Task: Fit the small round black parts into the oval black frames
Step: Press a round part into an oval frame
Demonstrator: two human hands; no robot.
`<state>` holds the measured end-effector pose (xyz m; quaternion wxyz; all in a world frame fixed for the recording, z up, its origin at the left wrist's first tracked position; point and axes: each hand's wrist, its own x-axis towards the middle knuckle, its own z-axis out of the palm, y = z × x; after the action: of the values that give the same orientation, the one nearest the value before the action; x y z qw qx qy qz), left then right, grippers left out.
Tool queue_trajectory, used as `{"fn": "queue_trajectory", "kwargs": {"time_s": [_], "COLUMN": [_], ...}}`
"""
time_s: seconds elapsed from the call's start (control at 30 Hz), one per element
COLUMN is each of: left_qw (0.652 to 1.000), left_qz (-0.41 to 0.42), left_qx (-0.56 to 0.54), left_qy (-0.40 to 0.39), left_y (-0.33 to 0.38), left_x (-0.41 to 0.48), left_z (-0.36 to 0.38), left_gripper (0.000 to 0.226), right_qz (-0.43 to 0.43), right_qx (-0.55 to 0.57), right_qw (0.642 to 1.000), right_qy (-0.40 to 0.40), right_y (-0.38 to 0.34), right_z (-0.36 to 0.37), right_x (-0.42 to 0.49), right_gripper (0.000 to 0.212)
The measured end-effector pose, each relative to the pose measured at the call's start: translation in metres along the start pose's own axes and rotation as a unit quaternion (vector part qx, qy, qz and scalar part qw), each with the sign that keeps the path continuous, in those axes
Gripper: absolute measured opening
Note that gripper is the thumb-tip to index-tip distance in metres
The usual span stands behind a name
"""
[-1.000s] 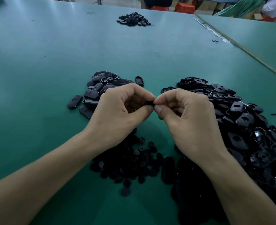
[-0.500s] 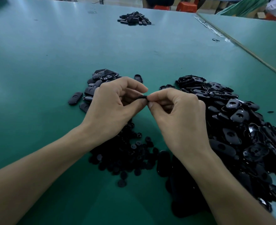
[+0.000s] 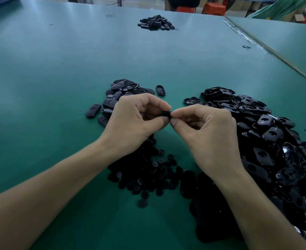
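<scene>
No writing, label, brand or number can be read from here; the black parts (image 3: 272, 134) and the green desk (image 3: 58, 87) show nothing legible.

Single head-worn wide-angle camera looks forward and down, close over the green table (image 3: 58, 91)
</scene>
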<state>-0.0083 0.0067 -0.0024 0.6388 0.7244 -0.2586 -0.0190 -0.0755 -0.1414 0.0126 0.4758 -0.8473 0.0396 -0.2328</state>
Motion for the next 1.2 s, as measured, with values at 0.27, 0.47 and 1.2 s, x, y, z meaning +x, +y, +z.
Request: {"fn": "queue_trajectory", "kwargs": {"time_s": [0.27, 0.47, 1.2], "left_qw": [1.000, 0.997, 0.996], "left_qz": [-0.001, 0.005, -0.020], "left_qx": [0.005, 0.066, -0.033], "left_qy": [0.011, 0.032, 0.075], "left_y": [0.002, 0.001, 0.013], "left_x": [-0.002, -0.005, -0.014], "left_z": [-0.001, -0.001, -0.001], "left_gripper": [0.020, 0.022, 0.025], "right_qz": [-0.005, -0.026, -0.149], "right_qx": [0.011, -0.034, -0.107], "right_qw": [1.000, 0.998, 0.980], "right_qy": [-0.018, -0.051, -0.077], "right_y": [0.000, 0.001, -0.006], "right_z": [-0.001, -0.002, -0.016], "right_x": [-0.001, -0.001, 0.015], "right_gripper": [0.017, 0.023, 0.014]}}
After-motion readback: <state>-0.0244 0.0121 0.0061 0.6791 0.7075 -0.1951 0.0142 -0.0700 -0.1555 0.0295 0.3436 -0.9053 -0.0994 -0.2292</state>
